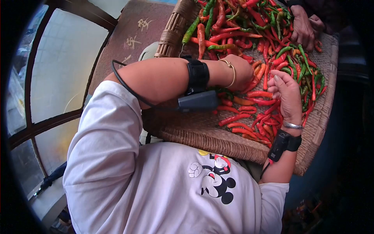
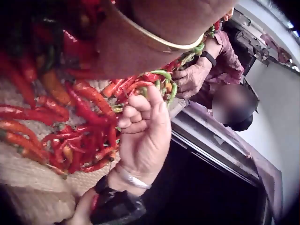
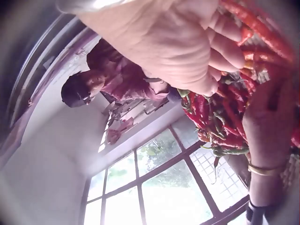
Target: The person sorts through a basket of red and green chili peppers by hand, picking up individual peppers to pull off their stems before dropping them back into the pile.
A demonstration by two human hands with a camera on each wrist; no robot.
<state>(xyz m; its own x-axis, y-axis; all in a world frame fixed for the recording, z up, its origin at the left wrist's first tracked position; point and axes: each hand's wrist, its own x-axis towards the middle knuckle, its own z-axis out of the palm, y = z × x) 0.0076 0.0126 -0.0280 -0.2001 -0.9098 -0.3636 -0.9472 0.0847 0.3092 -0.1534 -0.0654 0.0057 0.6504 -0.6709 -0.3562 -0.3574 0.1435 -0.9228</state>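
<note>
My left hand (image 1: 238,73), with a gold bangle at its wrist, reaches low over the red chili peppers (image 1: 237,119) in a woven basket tray (image 1: 249,150). Its back faces up in the head view and hides the fingertips; I cannot tell whether they hold a chili. Orange-red chilies (image 1: 257,78) lie right beside its knuckles. My right hand (image 1: 287,91), wearing a silver bracelet, hovers over the chilies to the right. In the left wrist view its fingers (image 2: 133,115) are loosely curled, the thumb beside them, with nothing visible between them.
A larger heap of mixed red and green chilies (image 1: 241,27) fills the tray's far side, with green ones (image 1: 307,72) at the right. Another person's hand (image 1: 304,33) rests at the far right edge. A window (image 1: 64,58) stands at the left.
</note>
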